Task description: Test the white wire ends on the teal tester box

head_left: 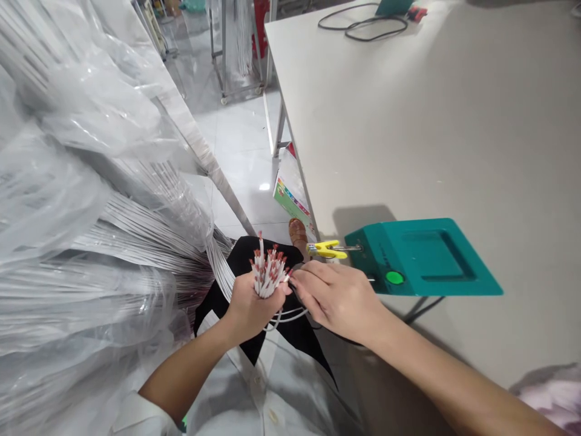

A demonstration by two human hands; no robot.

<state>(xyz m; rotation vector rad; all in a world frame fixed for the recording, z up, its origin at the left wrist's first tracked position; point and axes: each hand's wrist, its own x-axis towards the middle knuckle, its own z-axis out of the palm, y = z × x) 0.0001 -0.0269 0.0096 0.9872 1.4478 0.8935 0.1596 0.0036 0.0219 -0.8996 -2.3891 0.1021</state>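
My left hand is wrapped around a bundle of white wires, with the reddish, copper-looking ends pointing up. One wire stands taller than the others. Close beside the bundle, my right hand has its fingers pinched together at the edge of the wire ends. A small dark piece shows by those fingertips, but what they grip is mostly hidden. A couple of pale wires loop below, between both hands. Just beyond my right hand is a green device with a lit green button, and a yellow clip is fixed to its side.
Long bundles of white wires in clear plastic fill the left side. A pale table spans the right, with a coiled black cable at its far end. A wheeled rack and a printed box stand on the floor.
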